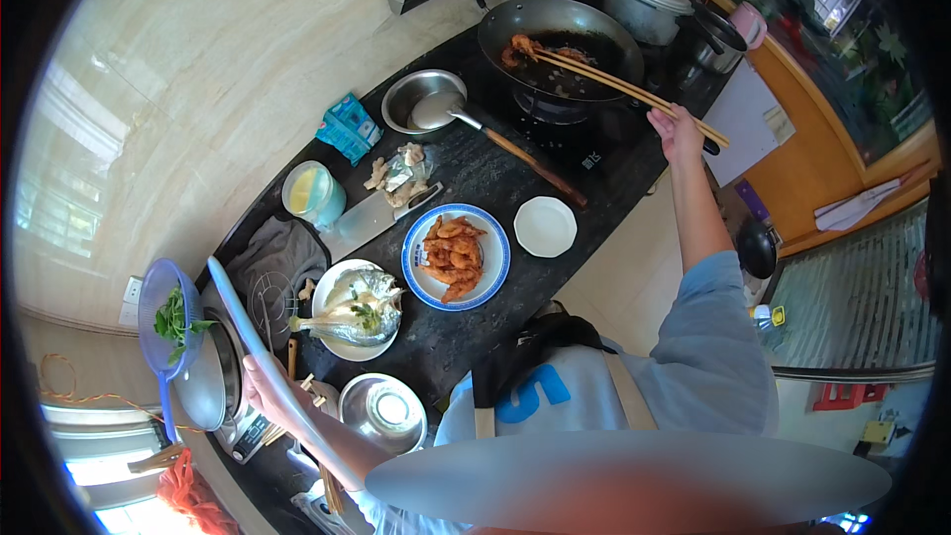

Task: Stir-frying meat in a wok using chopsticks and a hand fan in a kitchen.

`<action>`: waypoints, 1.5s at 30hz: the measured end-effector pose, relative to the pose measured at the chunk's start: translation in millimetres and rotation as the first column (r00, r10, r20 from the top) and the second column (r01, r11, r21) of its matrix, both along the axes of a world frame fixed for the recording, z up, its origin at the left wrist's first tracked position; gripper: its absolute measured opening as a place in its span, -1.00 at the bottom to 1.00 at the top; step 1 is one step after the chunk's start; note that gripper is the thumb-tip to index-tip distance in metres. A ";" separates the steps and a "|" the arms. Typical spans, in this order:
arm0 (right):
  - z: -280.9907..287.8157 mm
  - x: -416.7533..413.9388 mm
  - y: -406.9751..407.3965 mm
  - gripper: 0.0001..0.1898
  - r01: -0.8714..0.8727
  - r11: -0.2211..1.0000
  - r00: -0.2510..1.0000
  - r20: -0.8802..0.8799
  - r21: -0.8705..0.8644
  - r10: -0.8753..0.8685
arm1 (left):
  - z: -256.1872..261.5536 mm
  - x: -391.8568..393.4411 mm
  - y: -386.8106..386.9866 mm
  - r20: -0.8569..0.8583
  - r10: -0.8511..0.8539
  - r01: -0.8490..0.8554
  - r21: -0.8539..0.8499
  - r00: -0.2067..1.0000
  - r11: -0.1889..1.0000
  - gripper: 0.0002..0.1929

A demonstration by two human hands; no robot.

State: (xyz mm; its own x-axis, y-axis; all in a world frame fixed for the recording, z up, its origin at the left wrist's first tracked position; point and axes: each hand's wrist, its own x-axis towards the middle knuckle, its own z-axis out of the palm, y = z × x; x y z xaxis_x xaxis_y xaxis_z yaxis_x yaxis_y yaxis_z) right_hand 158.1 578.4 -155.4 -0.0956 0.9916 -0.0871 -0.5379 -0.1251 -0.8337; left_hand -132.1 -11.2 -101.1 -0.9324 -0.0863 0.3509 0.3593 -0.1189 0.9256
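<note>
My right hand (676, 132) grips a pair of long wooden chopsticks (613, 82). Their tips meet a browned fried piece (522, 46) inside the wok (516, 18); dark oil and another browned piece lie below. My left hand (260, 384) holds a thin, pale-blue panel (249, 331), seen nearly edge-on, so its kind is unclear. Between my arms, a blue-rimmed plate (501, 281) bears a pile of fried pieces (452, 256), apparently chicken wings. Left of it, a split fish (360, 308) with green herbs rests on a white plate (325, 288). An octagonal white dish (546, 227) stands right of the wings.
A ladle (535, 167) leans in a steel bowl (394, 93). A cleaver (364, 221) lies beside ginger (405, 193) and a plastic tub (327, 197). Nearer me is another steel bowl (356, 409). Left are a purple strainer (145, 312) with greens and a pan (204, 386). A lidded pot (643, 7) stands behind the wok.
</note>
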 end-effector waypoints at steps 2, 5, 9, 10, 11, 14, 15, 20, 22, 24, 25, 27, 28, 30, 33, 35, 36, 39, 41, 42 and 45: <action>-1.1 6.6 -10.1 -0.84 -0.023 1.000 0.999 -0.031 0.005 0.024 | -9.7 -17.6 -19.3 -0.147 -0.178 0.185 0.035 0.973 0.982 -0.58; -3.1 5.1 -22.9 -0.83 -0.063 0.997 0.997 -0.038 0.037 0.064 | 11.9 -5.4 -14.8 -0.261 -0.487 0.550 0.307 0.833 0.777 -0.59; -4.5 24.8 -37.4 -0.83 -0.044 0.992 0.998 -0.038 0.117 0.049 | -16.0 -14.3 -3.6 -0.001 0.024 -0.024 0.095 1.000 0.995 -0.57; -3.1 25.8 -40.8 -0.87 -0.034 0.992 0.999 -0.028 0.125 0.038 | 22.3 9.0 12.1 0.005 0.070 -0.066 -0.258 0.998 0.964 -0.58; -2.2 26.9 -44.0 -0.90 -0.023 0.991 0.999 -0.019 0.134 0.026 | 9.5 2.8 1.8 -0.026 0.053 -0.058 -0.334 0.998 0.941 -0.59; -1.3 29.3 -52.1 -0.89 -0.052 0.985 0.997 -0.045 0.165 0.060 | 5.0 -1.8 1.6 -0.075 0.004 -0.010 -0.085 0.997 0.996 -0.56; -1.5 31.3 -53.5 -0.89 -0.058 0.985 0.997 -0.041 0.161 0.065 | -2.8 -12.0 -5.3 -0.158 -0.040 0.051 0.063 0.987 0.997 -0.55; -0.7 40.1 -62.0 -0.83 -0.069 0.981 0.998 0.009 0.181 0.068 | -5.8 -6.6 -20.3 -0.159 0.012 -0.032 -0.124 0.987 0.992 -0.63; -0.8 46.0 -60.2 -0.86 -0.086 0.977 0.996 0.000 0.193 0.088 | 11.7 11.4 -7.1 0.045 0.010 0.000 -0.211 0.999 0.977 -0.61; 3.6 46.9 -63.1 -0.85 -0.077 0.977 0.997 -0.001 0.197 0.078 | 13.4 12.1 -9.9 0.075 0.017 -0.006 -0.138 0.997 0.990 -0.58; 7.4 46.7 -65.3 -0.85 -0.097 0.978 0.995 0.008 0.185 0.098 | -3.6 -4.8 -19.6 -0.006 0.119 -0.119 -0.047 0.993 0.992 -0.55; 15.7 46.4 -70.8 -0.83 -0.115 0.979 0.992 0.062 0.171 0.106 | -7.0 -7.6 -34.3 -0.150 -0.212 0.230 0.116 0.966 0.966 -0.55; 20.6 45.9 -75.8 -0.82 -0.124 0.977 0.992 0.050 0.176 0.117 | -17.3 -8.3 -39.7 -0.164 -0.121 0.129 0.042 0.979 0.991 -0.56; 20.3 62.7 -76.0 -0.82 -0.072 0.985 0.997 0.027 0.157 0.068 | -27.5 -13.2 -29.5 -0.068 -0.095 0.097 0.028 0.993 0.995 -0.58; 28.0 63.6 -76.4 -0.79 -0.110 0.985 0.994 0.004 0.130 0.111 | -57.1 -21.0 -51.9 -0.001 0.130 -0.130 -0.021 0.992 0.991 -0.57; 34.5 61.8 -84.8 -0.80 -0.192 0.970 0.981 0.023 0.149 0.191 | -41.2 -9.2 -46.5 -0.134 -0.154 0.151 -0.032 0.979 0.988 -0.57; 38.1 61.5 -90.7 -0.80 -0.204 0.969 0.979 0.026 0.141 0.202 | -33.0 -8.5 -47.3 -0.143 -0.189 0.197 0.046 0.972 0.979 -0.54; 43.2 68.2 -113.5 -0.80 -0.306 0.945 0.951 0.088 0.117 0.297 | -55.9 -23.2 -56.3 -0.119 -0.251 0.262 0.085 0.961 0.961 -0.57; 42.2 66.1 -123.2 -0.80 -0.425 0.904 0.892 0.194 0.049 0.409 | -28.4 -0.8 -37.4 0.093 -0.068 0.063 0.058 0.993 0.996 -0.66; 42.4 61.0 -131.5 -0.80 -0.438 0.898 0.885 0.192 0.039 0.424 | -21.5 4.3 -35.7 0.064 -0.074 0.071 0.050 0.995 0.996 -0.66; 40.1 41.7 -160.7 -0.80 -0.577 0.816 0.794 0.220 -0.019 0.567 | -22.4 0.7 -38.1 -0.019 -0.168 0.169 0.102 0.986 0.980 -0.66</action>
State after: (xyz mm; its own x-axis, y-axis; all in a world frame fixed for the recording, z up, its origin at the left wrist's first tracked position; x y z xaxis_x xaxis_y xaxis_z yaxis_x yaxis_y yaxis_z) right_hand 199.8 417.6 -115.4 -0.6319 0.7650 -0.1249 -0.1964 -0.3138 -0.9290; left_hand -131.4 -49.3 -123.5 -0.9331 0.0359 0.3578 0.3353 -0.2729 0.9017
